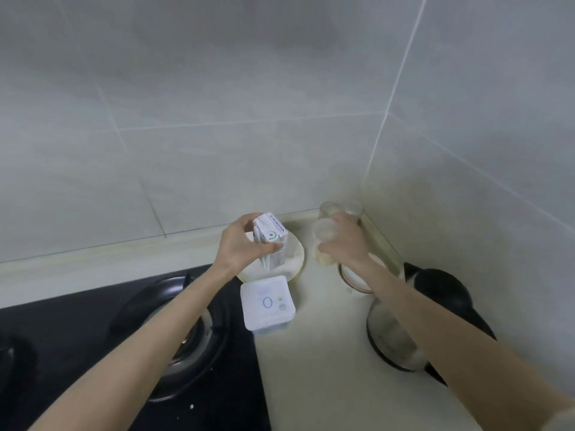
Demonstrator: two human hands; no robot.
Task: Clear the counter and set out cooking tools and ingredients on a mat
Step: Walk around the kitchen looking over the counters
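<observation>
- Left hand (239,244): fingers and thumb pinch a small white carton (273,242), tilted, above a round white plate (297,259) at the back of the counter (317,353). The hold is near the carton's top, so a loose pinch may let it swing or drop onto the plate
- Right hand (345,244): fingers wrap a clear tumbler (322,241) with pale contents at its base, close to the wall corner. The two hands are apart, each holding its own item
- Hazard, rear glasses: two more clear glasses (353,208) stand just behind the tumbler; lifting it at an angle risks knocking them
- Hazard, forearm: the right forearm passes over a wide glass jar (354,279) and beside a kettle (435,293); a low withdrawal may clip either
- Hazard, left path: a lidded white box (267,303) sits at the edge of the black hob (174,337), under the left arm's likely return line
- No mat is in view, so the set-down point cannot be judged; carrying both items at once raises the risk of a spill
</observation>
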